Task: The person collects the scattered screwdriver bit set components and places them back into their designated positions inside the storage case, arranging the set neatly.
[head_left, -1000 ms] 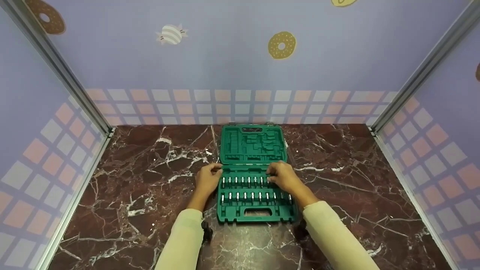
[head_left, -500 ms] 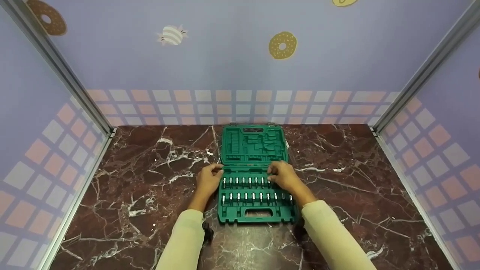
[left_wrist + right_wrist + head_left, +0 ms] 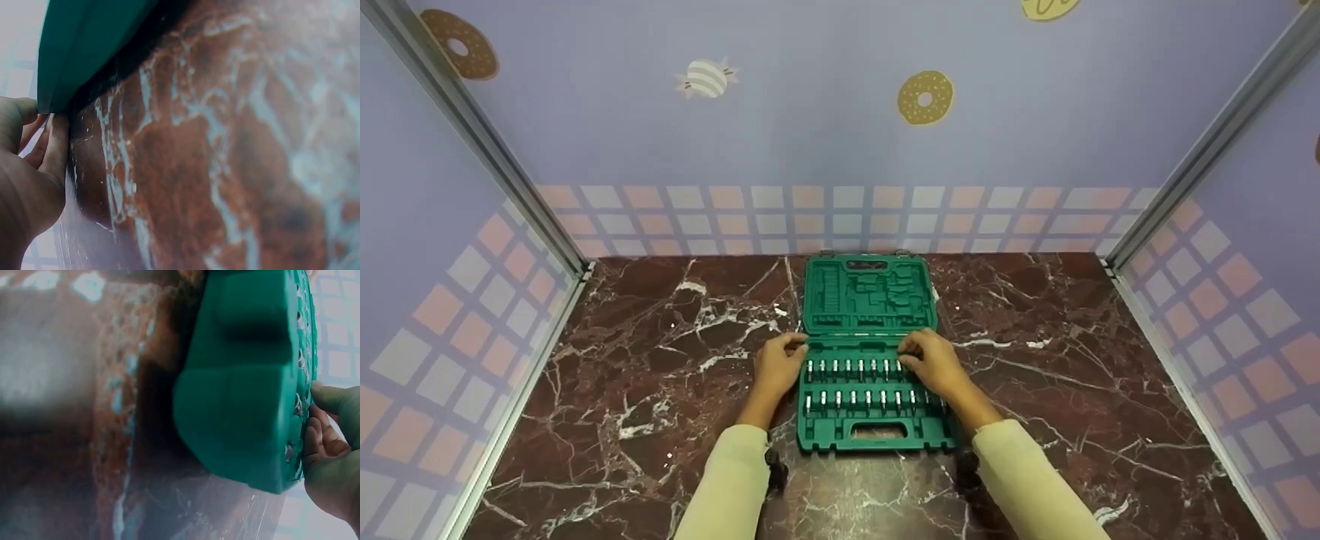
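A green tool case [image 3: 829, 431] lies unfolded on the marbled table, its lid [image 3: 870, 322] laid back towards the wall. Two rows of silver bit sockets [image 3: 868, 400] sit in the base. My left hand [image 3: 778, 367] holds the case's left edge near the hinge; in the left wrist view, thumb and fingers [image 3: 56, 140] meet at its green corner. My right hand [image 3: 936, 366] is over the right end of the upper row, its fingers curled. Thumb and forefinger seem to pinch a bit socket there, mostly hidden by the hand. Sockets also show along the case edge [image 3: 236, 405] in the right wrist view.
The dark red marbled table [image 3: 660, 420] stretches to both sides of the case. Purple patterned walls [image 3: 825, 135] enclose it at the back, left and right, with metal strips along the corners. The lid's far edge lies near the back wall.
The head view has tilted up slightly, so everything sits a little lower. My right thumb and fingers have drawn closer together over the upper row. The left hand keeps its place on the case.
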### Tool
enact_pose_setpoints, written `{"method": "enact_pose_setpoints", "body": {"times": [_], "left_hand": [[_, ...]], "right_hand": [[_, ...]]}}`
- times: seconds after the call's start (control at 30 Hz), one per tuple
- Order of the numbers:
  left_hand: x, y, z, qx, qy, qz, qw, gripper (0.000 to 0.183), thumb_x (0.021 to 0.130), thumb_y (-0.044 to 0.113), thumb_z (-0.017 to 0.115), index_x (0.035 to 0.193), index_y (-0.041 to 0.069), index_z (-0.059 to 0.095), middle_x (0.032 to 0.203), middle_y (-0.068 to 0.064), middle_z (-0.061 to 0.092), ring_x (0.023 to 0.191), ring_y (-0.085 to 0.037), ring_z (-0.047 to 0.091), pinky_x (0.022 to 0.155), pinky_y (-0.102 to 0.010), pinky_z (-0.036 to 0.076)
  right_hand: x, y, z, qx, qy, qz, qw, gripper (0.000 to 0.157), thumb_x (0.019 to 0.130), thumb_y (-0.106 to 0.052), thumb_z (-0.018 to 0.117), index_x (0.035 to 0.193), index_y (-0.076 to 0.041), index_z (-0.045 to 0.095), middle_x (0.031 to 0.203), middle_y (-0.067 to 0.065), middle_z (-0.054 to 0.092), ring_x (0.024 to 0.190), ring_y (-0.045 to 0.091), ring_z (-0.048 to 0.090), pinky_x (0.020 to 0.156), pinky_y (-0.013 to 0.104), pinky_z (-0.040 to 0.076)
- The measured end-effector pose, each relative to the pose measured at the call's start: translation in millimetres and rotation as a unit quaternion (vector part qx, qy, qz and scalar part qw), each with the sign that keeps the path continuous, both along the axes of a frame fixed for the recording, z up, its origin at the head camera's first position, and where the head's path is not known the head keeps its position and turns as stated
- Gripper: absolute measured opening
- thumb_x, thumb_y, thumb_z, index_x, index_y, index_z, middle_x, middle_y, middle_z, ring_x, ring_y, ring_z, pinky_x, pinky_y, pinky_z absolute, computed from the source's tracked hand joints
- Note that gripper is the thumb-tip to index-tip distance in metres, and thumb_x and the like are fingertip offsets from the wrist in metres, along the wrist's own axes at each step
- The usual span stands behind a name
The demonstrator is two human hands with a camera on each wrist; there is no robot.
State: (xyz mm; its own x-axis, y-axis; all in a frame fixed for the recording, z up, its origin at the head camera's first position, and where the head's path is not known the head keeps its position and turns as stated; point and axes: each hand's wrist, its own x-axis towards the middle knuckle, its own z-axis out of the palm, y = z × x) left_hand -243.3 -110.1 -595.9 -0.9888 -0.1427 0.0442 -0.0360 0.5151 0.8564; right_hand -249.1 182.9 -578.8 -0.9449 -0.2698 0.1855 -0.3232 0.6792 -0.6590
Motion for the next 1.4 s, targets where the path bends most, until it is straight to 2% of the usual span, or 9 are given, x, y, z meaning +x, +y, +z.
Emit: {"method": "enact_pose_setpoints", "body": {"times": [0.17,0.37,0.47,0.7,0.83,0.97,1.1,1.27,1.4], "left_hand": [[0.4,1,0.1,0.011,0.004,0.004,0.9999,0.018,0.100,0.014,0.069,0.115,0.009,0.077,0.105,-0.010,0.076,0.097,-0.027,0.071,0.086,-0.046,0.057],[1.3,5,-2.3,-0.009,0.019,0.024,0.9995,0.018,0.099,0.014,0.070,0.114,0.008,0.077,0.101,-0.008,0.076,0.093,-0.025,0.070,0.086,-0.045,0.056],[1.7,8,-1.3,-0.015,0.031,0.028,0.9990,0.020,0.098,0.014,0.070,0.117,0.007,0.075,0.106,-0.011,0.073,0.094,-0.026,0.070,0.086,-0.046,0.056],[-0.4,13,14.9,-0.046,0.104,0.043,0.9926,0.034,0.098,0.022,0.072,0.129,0.008,0.068,0.124,-0.018,0.064,0.097,-0.030,0.067,0.084,-0.053,0.053],[-3.9,15,26.8,-0.044,0.124,0.033,0.9908,0.038,0.099,0.024,0.070,0.134,0.009,0.065,0.124,-0.018,0.064,0.100,-0.034,0.064,0.086,-0.055,0.051],[-13.9,15,32.4,-0.008,0.106,0.007,0.9944,0.044,0.102,0.022,0.067,0.142,0.005,0.059,0.132,-0.023,0.061,0.114,-0.040,0.061,0.096,-0.057,0.049],[-29.1,13,28.8,0.030,0.068,0.011,0.9971,0.052,0.104,0.020,0.062,0.149,-0.001,0.048,0.146,-0.028,0.053,0.131,-0.044,0.056,0.107,-0.057,0.046],[-41.9,10,21.7,0.059,0.020,0.032,0.9976,0.055,0.105,0.020,0.059,0.151,-0.005,0.045,0.144,-0.027,0.056,0.126,-0.042,0.062,0.105,-0.054,0.050],[-45.9,10,15.8,0.045,0.002,0.031,0.9985,0.050,0.105,0.019,0.060,0.145,-0.009,0.052,0.133,-0.027,0.066,0.117,-0.040,0.067,0.100,-0.052,0.053]], "right_hand": [[1.2,2,1.1,-0.009,0.009,-0.005,1.000,0.008,0.093,-0.006,0.076,0.098,-0.010,0.073,0.094,0.005,0.065,0.085,0.020,0.065,0.078,0.042,0.056],[3.0,7,2.7,-0.033,0.007,-0.004,0.999,0.008,0.095,-0.006,0.074,0.101,-0.010,0.073,0.097,0.005,0.069,0.085,0.018,0.066,0.077,0.040,0.056],[3.6,11,4.1,-0.043,0.005,-0.009,0.999,0.008,0.095,-0.006,0.073,0.103,-0.010,0.073,0.100,0.006,0.071,0.087,0.018,0.067,0.078,0.039,0.056],[-1.2,24,5.8,-0.112,0.037,-0.068,0.991,0.016,0.095,0.000,0.072,0.111,-0.004,0.072,0.107,0.013,0.071,0.095,0.028,0.069,0.082,0.045,0.057],[-8.0,31,4.6,-0.143,0.008,-0.102,0.984,0.029,0.098,-0.002,0.068,0.126,0.001,0.067,0.122,0.020,0.067,0.108,0.035,0.068,0.092,0.050,0.056],[-19.2,36,4.3,-0.148,-0.037,-0.118,0.981,0.043,0.101,-0.008,0.066,0.141,0.002,0.057,0.139,0.025,0.061,0.125,0.040,0.062,0.105,0.053,0.050],[-33.9,38,2.3,-0.149,-0.077,-0.125,0.978,0.052,0.103,-0.011,0.062,0.150,0.005,0.047,0.148,0.028,0.053,0.134,0.043,0.056,0.110,0.054,0.046],[-46.1,38,-0.8,-0.134,-0.118,-0.127,0.976,0.056,0.106,-0.015,0.059,0.154,0.006,0.040,0.153,0.029,0.048,0.139,0.044,0.051,0.114,0.055,0.042],[-51.2,35,-1.9,-0.112,-0.135,-0.136,0.975,0.054,0.106,-0.014,0.057,0.152,0.008,0.042,0.151,0.031,0.048,0.141,0.043,0.048,0.115,0.055,0.040]]}}
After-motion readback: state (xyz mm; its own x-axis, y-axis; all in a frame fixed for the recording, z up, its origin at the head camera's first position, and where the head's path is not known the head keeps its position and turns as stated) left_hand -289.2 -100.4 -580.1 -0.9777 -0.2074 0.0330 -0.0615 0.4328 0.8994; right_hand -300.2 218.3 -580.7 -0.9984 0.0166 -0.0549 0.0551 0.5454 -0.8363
